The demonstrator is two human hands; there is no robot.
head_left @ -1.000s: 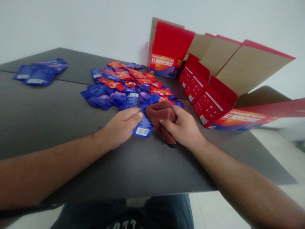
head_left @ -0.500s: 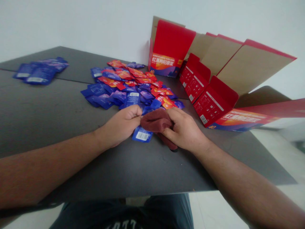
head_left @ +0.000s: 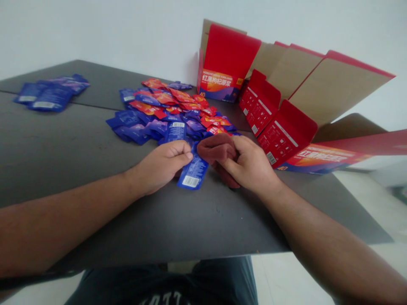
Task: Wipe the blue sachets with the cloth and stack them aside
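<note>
A blue sachet (head_left: 193,171) with a white barcode label hangs between my hands, over the front of the sachet pile. My left hand (head_left: 167,163) is closed in a pinch on the sachet's left edge. A folded brown cloth (head_left: 218,148) is gripped in my right hand (head_left: 251,163), thumb on top and one end drooping below. The cloth lies just right of the sachet's upper part; whether they touch I cannot tell. Behind both hands spreads a heap of red and blue sachets (head_left: 173,110).
A smaller group of blue sachets (head_left: 52,95) lies at the far left of the dark table (head_left: 79,148). At the right stand red open-flapped cartons, one at the back (head_left: 219,84) and several nearer (head_left: 282,131). A pale wall rises behind.
The brown cloth has moved right and slightly up with my right hand, uncovering more of the blue sachet. My left hand stays nearly where it was.
</note>
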